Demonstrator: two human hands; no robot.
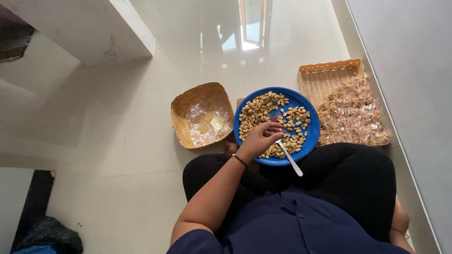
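**Blue plate, peanuts mid-sort**

Blue plate (306, 106) sits on the lap, loaded with peanuts (256, 113). Left hand (261, 138) is curled around a white spoon (289, 157) among them (right hand (400, 221) rests by the knee, grip hidden). Looks like scooping; next it needs a careful lift toward the bagged tray (325, 77) or basket (202, 115).

A glossy, pale tiled floor (141, 141) carries everything. On it lies a round woven basket (181, 113) with crumpled clear plastic inside, and well to its right a rectangular woven tray (325, 77) partly covered by small filled packets (353, 113). A dark bundle (49, 233) lies at the lower left.
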